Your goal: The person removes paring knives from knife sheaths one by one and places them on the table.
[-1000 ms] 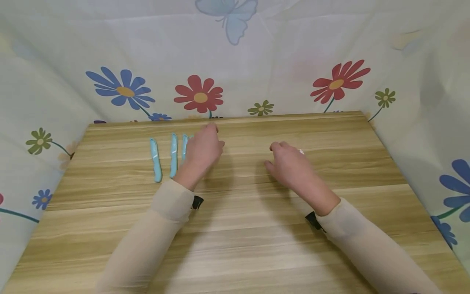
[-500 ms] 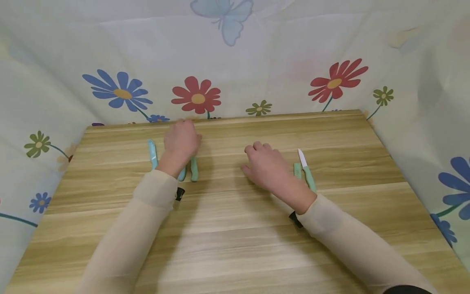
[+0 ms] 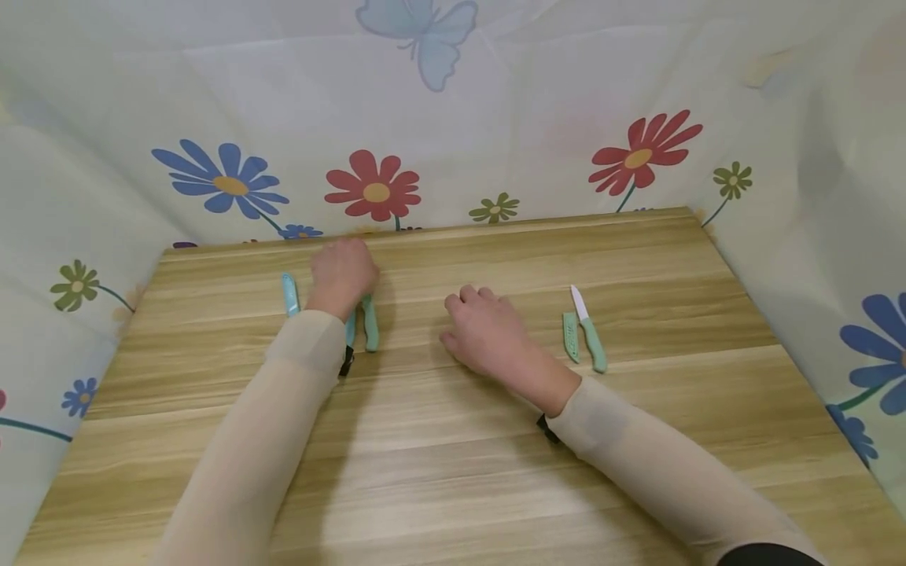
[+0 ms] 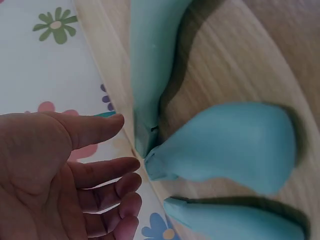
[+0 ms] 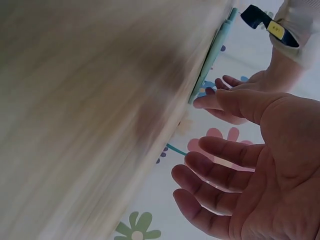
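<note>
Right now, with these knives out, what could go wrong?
The white-bladed knife lies uncovered beside a green cover; your right grip could brush its blade if it swings outward. Your left grip is near closely spaced knives, so picking up the green knife there might nudge the neighbouring blue knife.

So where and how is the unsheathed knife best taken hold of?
Probably by the middle of its green handle, coming in from the near right. The knife lies with its bare white blade pointing away and its handle on the near side, while the green sheath sits close along its left, crowding that approach.
</note>
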`<action>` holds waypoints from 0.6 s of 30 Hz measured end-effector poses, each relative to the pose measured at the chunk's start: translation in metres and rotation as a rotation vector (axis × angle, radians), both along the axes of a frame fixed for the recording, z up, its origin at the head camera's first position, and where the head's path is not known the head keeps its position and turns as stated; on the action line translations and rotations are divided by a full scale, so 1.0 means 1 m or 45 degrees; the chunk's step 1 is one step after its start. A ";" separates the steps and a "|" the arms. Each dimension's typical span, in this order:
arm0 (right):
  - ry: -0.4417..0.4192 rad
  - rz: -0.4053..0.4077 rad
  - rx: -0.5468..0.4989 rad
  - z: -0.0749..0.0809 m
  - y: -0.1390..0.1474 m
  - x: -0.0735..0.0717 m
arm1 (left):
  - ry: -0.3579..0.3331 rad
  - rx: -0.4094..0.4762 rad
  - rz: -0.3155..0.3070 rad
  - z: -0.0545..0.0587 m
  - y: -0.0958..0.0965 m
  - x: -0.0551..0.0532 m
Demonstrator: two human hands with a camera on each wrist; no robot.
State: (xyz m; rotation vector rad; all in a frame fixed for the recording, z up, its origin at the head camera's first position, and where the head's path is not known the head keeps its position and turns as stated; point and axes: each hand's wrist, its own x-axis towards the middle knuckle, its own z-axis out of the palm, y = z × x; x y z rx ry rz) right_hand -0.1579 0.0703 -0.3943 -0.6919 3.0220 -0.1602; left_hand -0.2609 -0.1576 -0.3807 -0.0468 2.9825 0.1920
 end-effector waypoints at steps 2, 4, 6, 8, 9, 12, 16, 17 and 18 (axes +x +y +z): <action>0.004 0.009 0.009 0.000 -0.002 0.001 | -0.019 -0.007 0.006 -0.003 0.000 -0.003; -0.001 0.014 0.007 0.000 -0.003 0.001 | -0.031 -0.014 0.018 -0.006 0.000 -0.005; -0.009 0.014 0.004 0.001 -0.004 0.001 | -0.041 -0.018 0.032 -0.008 0.001 -0.007; -0.019 0.009 0.002 0.001 -0.005 0.001 | -0.047 -0.011 0.044 -0.010 0.001 -0.009; -0.027 0.004 -0.001 0.002 -0.005 0.001 | -0.052 -0.006 0.049 -0.011 0.001 -0.010; -0.046 0.002 0.001 0.001 -0.008 -0.001 | -0.062 0.012 0.052 -0.012 0.002 -0.012; -0.061 0.010 -0.009 0.000 -0.014 -0.004 | -0.065 0.006 0.058 -0.011 0.004 -0.015; -0.066 0.010 -0.012 0.000 -0.016 -0.005 | -0.066 0.004 0.063 -0.011 0.005 -0.015; -0.071 0.007 -0.016 -0.001 -0.018 -0.005 | -0.071 0.001 0.069 -0.010 0.006 -0.015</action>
